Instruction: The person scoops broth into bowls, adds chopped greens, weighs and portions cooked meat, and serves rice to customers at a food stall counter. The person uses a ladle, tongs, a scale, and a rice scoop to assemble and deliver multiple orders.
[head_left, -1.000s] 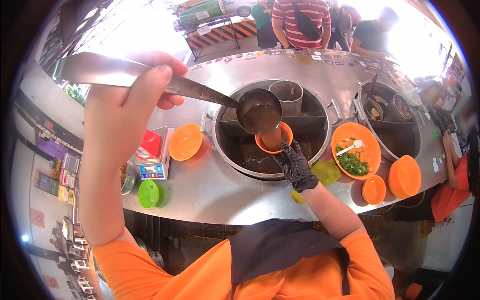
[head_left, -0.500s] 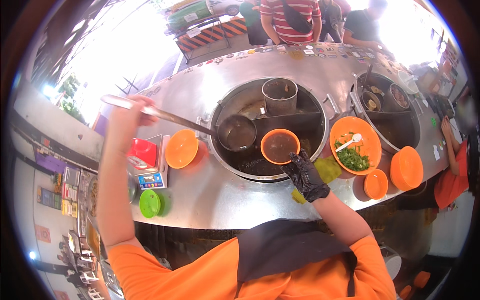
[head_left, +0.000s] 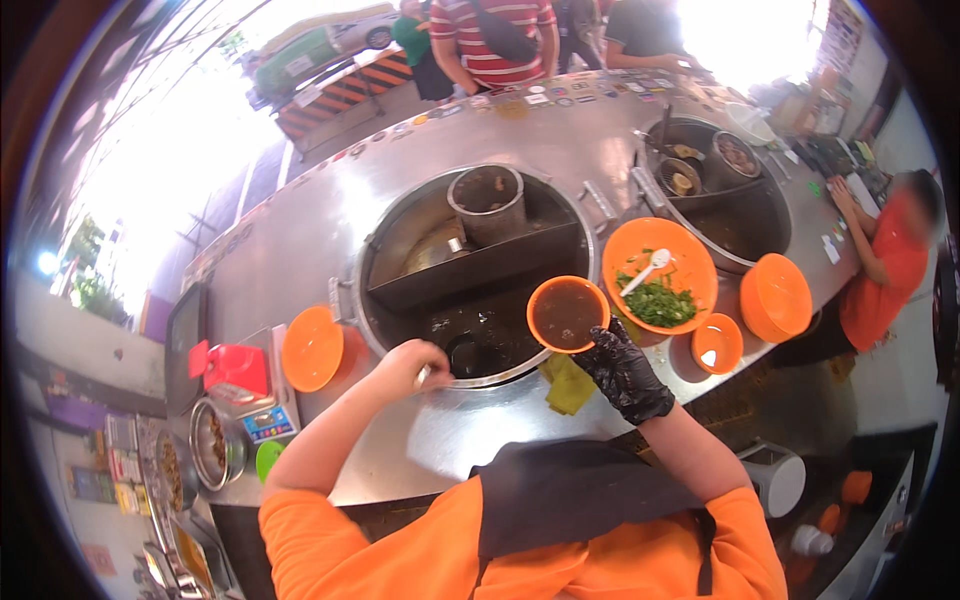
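- Gripping the orange bowl (head_left: 567, 314) of dark broth by its near rim, the gloved right hand (head_left: 624, 372) holds it over the soup vat (head_left: 400, 240), fingers closed on it.
- Left hand (head_left: 412, 364) rests at the vat's near edge, curled around the ladle (head_left: 462, 356) handle, ladle cup down in the vat.

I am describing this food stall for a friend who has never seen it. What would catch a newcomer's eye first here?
First, the big round steel pot sunk into the middle of the counter, with dark broth in its near part. At its right rim, the right hand in a black glove holds an orange bowl of dark soup, while the bare left hand grips a ladle dipped in the broth. Further right stands an orange bowl of chopped greens with a white spoon.
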